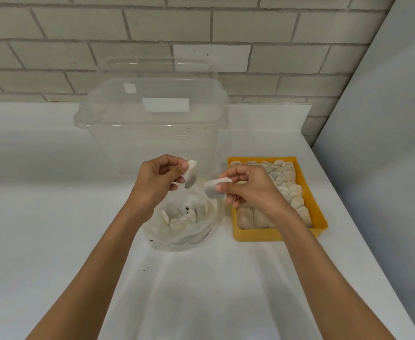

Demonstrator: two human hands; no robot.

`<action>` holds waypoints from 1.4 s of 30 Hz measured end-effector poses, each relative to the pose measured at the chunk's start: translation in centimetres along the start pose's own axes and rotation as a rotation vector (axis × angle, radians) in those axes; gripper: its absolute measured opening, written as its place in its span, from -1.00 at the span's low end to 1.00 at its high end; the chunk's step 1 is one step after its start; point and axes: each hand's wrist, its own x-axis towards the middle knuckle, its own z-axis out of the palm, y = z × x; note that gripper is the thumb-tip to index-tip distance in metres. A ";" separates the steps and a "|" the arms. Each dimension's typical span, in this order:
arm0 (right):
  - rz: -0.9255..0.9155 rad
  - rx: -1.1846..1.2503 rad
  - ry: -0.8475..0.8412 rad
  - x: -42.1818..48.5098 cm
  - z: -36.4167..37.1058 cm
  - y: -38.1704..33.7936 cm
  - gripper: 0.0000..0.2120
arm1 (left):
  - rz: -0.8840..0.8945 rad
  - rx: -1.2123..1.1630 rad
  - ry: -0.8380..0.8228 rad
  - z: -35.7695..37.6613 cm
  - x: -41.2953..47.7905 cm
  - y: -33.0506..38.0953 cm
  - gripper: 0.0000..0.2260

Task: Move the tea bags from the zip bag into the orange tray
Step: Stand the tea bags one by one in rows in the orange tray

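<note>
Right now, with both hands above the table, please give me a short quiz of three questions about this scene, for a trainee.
1. True or false: the left hand holds nothing.
2. Where does the orange tray stand? A: to the right of the zip bag. B: to the left of it. C: on top of it.
3. How many tea bags do the two hands hold together?

Key
1. False: it pinches a tea bag.
2. A.
3. Two: the right hand pinches a second tea bag.
</note>
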 end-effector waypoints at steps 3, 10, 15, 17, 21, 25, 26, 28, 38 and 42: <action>-0.044 -0.096 0.006 -0.2 -1.9 -1.2 -0.82 | 0.013 0.016 -0.010 0.2 0.2 0.2 -0.92; -0.117 -0.531 -0.015 -1.0 -5.4 -2.9 -0.89 | 0.030 0.032 -0.048 1.3 0.3 0.7 -0.94; -0.144 -0.774 0.005 -2.1 -7.0 -3.4 -0.85 | 0.032 0.037 -0.065 1.7 0.3 0.7 -0.94; -0.107 -0.837 -0.044 -2.3 -7.6 -3.2 -0.86 | 0.034 0.037 -0.074 1.9 0.3 0.7 -0.93; -0.028 -0.867 -0.135 -2.6 -7.7 -1.8 -0.86 | 0.031 0.040 -0.091 2.2 0.1 0.8 -0.94; 0.014 -0.866 -0.186 -2.5 -6.3 0.0 -0.83 | 0.027 0.035 -0.102 2.4 0.0 0.7 -0.94; 0.025 -0.867 -0.195 -2.4 -5.9 0.4 -0.83 | 0.027 0.035 -0.104 2.4 -0.1 0.7 -0.93; 0.054 -0.864 -0.225 -2.2 -5.1 1.0 -0.82 | 0.026 0.037 -0.106 2.4 -0.1 0.7 -0.94; 0.098 -0.843 -0.260 -1.1 -3.3 2.2 -0.79 | 0.015 0.036 -0.105 2.2 -0.1 0.4 -0.95; 0.088 -0.818 -0.209 -1.0 -2.9 2.8 -0.82 | 0.016 0.038 -0.115 2.5 -0.2 0.4 -0.95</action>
